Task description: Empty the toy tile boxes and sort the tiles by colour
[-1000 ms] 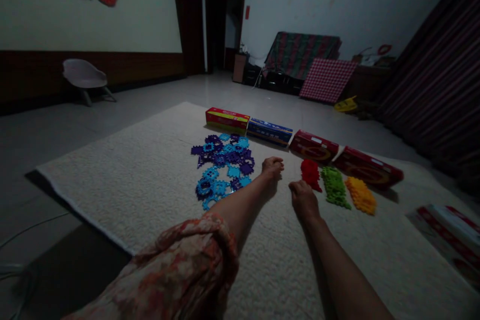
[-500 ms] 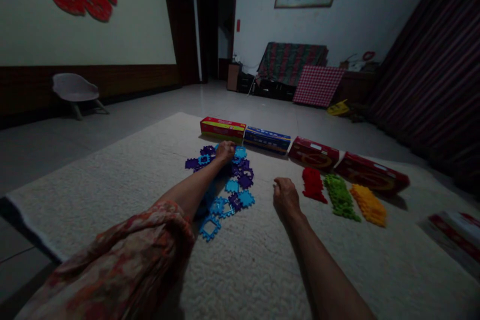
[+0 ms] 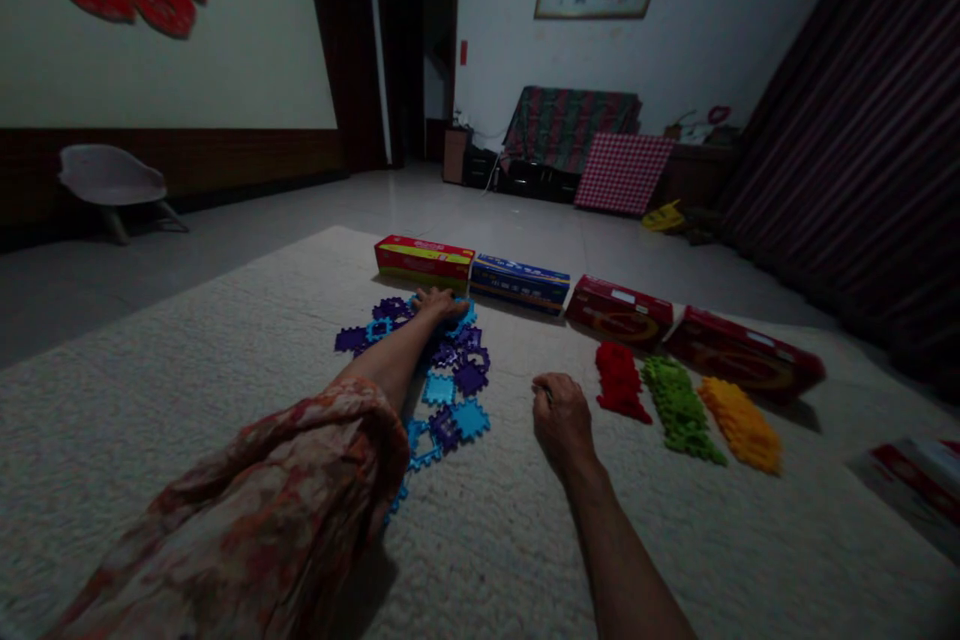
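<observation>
My left hand reaches to the far end of a loose pile of interlocking plastic tiles, its fingers spread over the pieces there. The pile mixes light blue tiles and purple tiles; some are solid, others open frames. My left forearm and floral sleeve cover part of it. To the right of the pile, my right hand rests low over the mat with curled fingers; whatever lies inside them is too dark to make out. Right of that hand lie rows of red tiles, green tiles and yellow tiles.
A red and yellow-green box, a blue box and two dark red boxes form a line behind the tiles. Everything sits on a cream mat. Another box is at the right edge. A small chair stands far left.
The fingers of my left hand have gone from bunched to spread over the far tiles. My right hand stays curled near the same spot. The view has shifted slightly.
</observation>
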Action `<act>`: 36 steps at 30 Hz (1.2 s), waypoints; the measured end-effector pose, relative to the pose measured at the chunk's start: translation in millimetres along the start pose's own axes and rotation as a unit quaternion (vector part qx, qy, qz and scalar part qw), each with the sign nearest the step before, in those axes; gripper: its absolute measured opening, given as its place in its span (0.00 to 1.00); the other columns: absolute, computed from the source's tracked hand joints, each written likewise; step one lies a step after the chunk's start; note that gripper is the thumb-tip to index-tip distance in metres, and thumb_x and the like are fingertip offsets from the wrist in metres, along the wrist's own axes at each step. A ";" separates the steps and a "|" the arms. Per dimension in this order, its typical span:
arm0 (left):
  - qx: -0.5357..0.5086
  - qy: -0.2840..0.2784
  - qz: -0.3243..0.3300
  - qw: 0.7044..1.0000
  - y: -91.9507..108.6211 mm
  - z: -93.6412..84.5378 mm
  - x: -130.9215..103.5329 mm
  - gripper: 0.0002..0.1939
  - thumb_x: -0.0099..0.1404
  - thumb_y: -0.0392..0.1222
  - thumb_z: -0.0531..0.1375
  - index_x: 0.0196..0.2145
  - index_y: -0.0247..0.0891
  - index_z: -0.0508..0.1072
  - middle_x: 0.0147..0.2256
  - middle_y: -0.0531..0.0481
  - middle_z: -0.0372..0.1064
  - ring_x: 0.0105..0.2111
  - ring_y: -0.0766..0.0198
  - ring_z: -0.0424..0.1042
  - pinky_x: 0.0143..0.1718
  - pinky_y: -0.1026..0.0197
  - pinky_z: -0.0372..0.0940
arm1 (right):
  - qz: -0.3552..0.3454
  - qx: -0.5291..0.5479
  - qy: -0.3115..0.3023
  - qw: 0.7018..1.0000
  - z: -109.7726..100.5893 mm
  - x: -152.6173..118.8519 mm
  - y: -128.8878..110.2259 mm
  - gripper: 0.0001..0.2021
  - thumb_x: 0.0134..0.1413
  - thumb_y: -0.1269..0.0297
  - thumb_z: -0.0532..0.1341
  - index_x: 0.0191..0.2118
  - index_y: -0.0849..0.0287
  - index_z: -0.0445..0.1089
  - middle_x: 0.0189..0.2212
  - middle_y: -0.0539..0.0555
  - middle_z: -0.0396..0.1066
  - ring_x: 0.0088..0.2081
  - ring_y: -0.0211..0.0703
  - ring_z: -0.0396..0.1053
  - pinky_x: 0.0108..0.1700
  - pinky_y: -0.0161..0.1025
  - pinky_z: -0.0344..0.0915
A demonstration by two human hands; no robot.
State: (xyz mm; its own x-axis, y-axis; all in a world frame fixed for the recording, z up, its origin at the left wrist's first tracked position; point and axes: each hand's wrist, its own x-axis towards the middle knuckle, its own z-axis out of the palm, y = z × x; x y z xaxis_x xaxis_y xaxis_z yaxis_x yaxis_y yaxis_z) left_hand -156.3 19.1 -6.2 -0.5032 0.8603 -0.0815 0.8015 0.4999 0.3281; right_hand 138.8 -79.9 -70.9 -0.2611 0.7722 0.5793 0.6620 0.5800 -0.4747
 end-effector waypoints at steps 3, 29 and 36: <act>0.005 -0.008 0.032 0.999 1.5 2.2 -4.6 0.33 0.61 0.66 0.56 0.60 0.50 0.72 0.66 0.40 0.59 0.67 0.34 0.53 0.63 0.37 0.53 | 0.014 0.012 0.010 1.000 0.7 0.9 0.6 0.12 0.53 0.70 0.53 0.36 0.59 0.74 0.36 0.60 0.75 0.40 0.50 0.69 0.47 0.46 0.65; 0.023 0.071 0.142 0.987 -36.3 -29.4 -58.2 0.25 0.68 0.53 0.56 0.60 0.44 0.71 0.58 0.45 0.71 0.60 0.52 0.67 0.61 0.56 0.61 | 0.087 0.072 0.049 0.992 0.9 9.0 -0.3 0.17 0.52 0.66 0.52 0.42 0.62 0.76 0.40 0.62 0.75 0.39 0.49 0.72 0.46 0.44 0.68; 0.016 0.057 -0.062 0.996 -99.2 -30.8 -30.6 0.31 0.63 0.58 0.57 0.60 0.45 0.70 0.62 0.37 0.64 0.61 0.38 0.63 0.57 0.43 0.63 | 0.077 0.076 0.041 0.993 -0.7 9.2 -1.4 0.17 0.52 0.65 0.54 0.43 0.62 0.76 0.40 0.61 0.75 0.36 0.47 0.72 0.44 0.43 0.68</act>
State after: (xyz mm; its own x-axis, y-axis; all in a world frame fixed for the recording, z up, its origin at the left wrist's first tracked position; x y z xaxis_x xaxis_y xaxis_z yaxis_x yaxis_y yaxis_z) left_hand -230.4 -59.9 -7.3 -0.6308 0.7758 -0.0118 0.7401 0.6062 0.2912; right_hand 136.0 -73.8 -64.4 -0.1022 0.8348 0.5410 0.5746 0.4935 -0.6529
